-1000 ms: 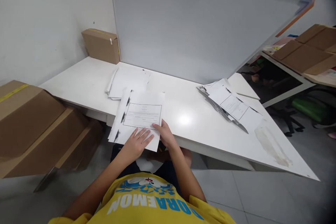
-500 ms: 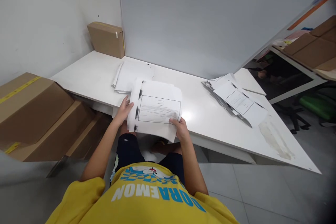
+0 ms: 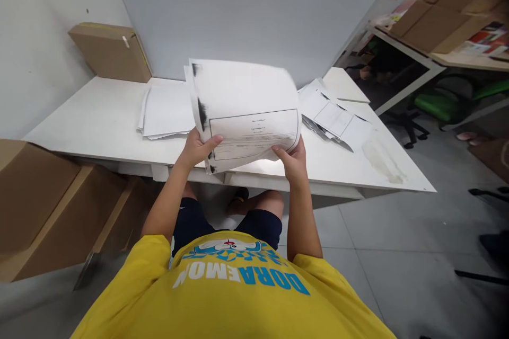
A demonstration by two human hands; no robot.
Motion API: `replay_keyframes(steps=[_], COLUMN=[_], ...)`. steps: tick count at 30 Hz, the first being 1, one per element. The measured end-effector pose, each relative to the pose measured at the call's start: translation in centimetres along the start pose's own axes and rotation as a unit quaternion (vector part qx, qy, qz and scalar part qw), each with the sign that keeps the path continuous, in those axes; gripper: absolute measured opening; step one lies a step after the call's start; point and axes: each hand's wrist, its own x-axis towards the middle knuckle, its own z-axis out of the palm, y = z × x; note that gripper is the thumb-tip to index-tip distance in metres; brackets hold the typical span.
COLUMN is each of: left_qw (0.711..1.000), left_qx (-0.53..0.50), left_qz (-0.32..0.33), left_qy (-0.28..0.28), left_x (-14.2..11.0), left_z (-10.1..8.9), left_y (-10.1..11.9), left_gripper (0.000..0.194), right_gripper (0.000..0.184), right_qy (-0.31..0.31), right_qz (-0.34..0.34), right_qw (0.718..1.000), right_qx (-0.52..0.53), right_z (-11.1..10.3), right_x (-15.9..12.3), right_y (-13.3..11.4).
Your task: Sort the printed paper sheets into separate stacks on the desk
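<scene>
Between my two hands is a small stack of printed paper sheets (image 3: 246,95), raised above the desk's front edge and bowed in the middle. A framed block of text and black smudges along the left margin show on the top sheet. My left hand (image 3: 198,149) grips the lower left edge, thumb on top. On the lower right corner, my right hand (image 3: 293,161) is closed, its thumb over the print and its fingers behind. Behind the held sheets, at the left, lies a pile of white paper (image 3: 165,111), partly hidden. Loose printed sheets (image 3: 332,116) lie fanned out at the right.
The white desk (image 3: 87,122) runs along a grey partition (image 3: 246,10). A flat cardboard box (image 3: 109,53) stands at its back left. Large cartons (image 3: 71,217) are by my left side. A green chair (image 3: 441,106) and another table with boxes (image 3: 445,16) are at the right.
Both hands have lifted the sheets up and away from me. My left thumb now lies over the top sheet. The view has turned to the right.
</scene>
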Motion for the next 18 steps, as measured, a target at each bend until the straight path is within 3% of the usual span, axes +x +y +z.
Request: replay_keyframes(steps=[3, 5, 9, 12, 18], left_qw=[0.999, 0.999, 0.999, 1.0, 0.999], left_qx=[0.028, 0.033, 0.032, 0.014, -0.02], left_qz=[0.025, 0.02, 0.003, -0.001, -0.019], left_qy=[-0.029, -0.037, -0.045, -0.019, 0.04], left_x=[0.5, 0.9, 1.6, 1.7, 0.5], left_z=[0.7, 1.7, 4.1, 5.5, 6.5], left_y=[1.1, 0.9, -0.6, -1.6, -3.8], left_gripper=[0.058, 0.057, 0.067, 0.075, 0.072], right_gripper=[0.063, 0.062, 0.057, 0.058, 0.044], right_qy=[0.047, 0.057, 0.06, 0.073, 0.089], right_qz=[-0.069, -0.076, -0.04, -0.01, 0.039], right_qw=[0.996, 0.995, 0.997, 0.997, 0.995], right_qx=[-0.033, -0.037, -0.01, -0.007, 0.009], right_z=[-0.8, -1.2, -1.3, -1.1, -0.9], right_x=[0.2, 0.4, 0.4, 0.0, -0.9], right_y=[-0.8, -0.2, 2.6, 4.8, 6.8])
